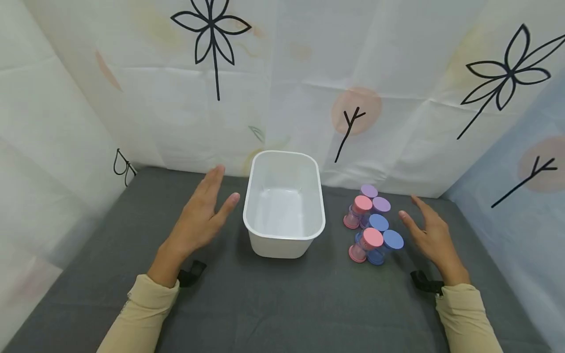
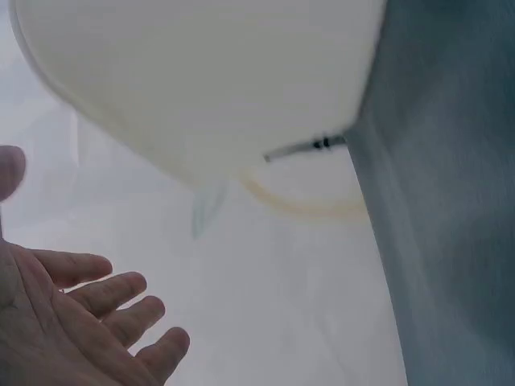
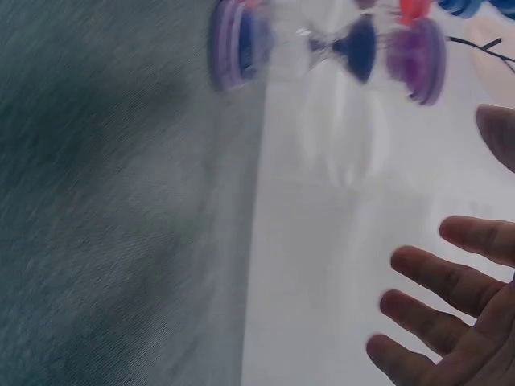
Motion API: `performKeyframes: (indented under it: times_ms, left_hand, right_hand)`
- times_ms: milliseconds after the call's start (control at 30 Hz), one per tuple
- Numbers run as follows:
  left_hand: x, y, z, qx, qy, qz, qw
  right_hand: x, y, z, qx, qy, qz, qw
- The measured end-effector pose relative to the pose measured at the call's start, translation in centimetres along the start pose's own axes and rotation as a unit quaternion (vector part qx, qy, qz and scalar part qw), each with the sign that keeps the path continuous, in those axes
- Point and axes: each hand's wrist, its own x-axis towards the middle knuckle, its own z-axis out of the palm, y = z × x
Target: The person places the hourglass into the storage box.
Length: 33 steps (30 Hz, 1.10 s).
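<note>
A white plastic tub (image 1: 284, 247) stands upright in the middle of the grey cloth, with nothing inside. My left hand (image 1: 198, 213) hovers to its left, fingers extended and thumb apart, holding nothing. In the left wrist view the tub's side (image 2: 201, 72) fills the top, away from the fingers (image 2: 113, 293). To the tub's right, several small hourglasses stand grouped: pink (image 1: 372, 239), blue (image 1: 393, 240) and purple (image 1: 381, 205). My right hand (image 1: 430, 238) is just right of them, fingers spread, gripping nothing. A purple-capped hourglass (image 3: 342, 48) appears near that hand in the right wrist view.
A dark grey cloth (image 1: 282, 304) covers the table. Behind it hangs a white curtain (image 1: 282, 73) printed with flowers and twigs, and more curtain (image 1: 48, 147) closes off the left side. The tub's far end stands close to the back curtain.
</note>
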Motion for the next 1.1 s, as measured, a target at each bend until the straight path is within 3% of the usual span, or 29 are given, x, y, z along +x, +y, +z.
performKeyframes:
  times_ms: [233,433,700,1100]
  left_hand:
    - [-0.5,2.6,2.4,-0.030,-0.060,0.002,0.9977]
    - [-0.6,3.3,4.1,-0.018,-0.055,0.009,0.9983]
    - [-0.6,3.2,4.2,-0.028,-0.051,-0.005,0.9983]
    - [-0.5,3.3,4.1,-0.044,-0.062,-0.014,0.9970]
  right_hand:
    - [-0.5,-1.4,-0.6,0.061,0.006,-0.002,0.998]
    - [-0.9,-2.2,-1.2,0.064,0.003,-0.020,0.998]
    - [-1.3,-3.4,-2.2,0.113,-0.057,-0.055,0.990]
    - [-1.4,-4.0,-2.9,0.071,-0.164,-0.060,0.982]
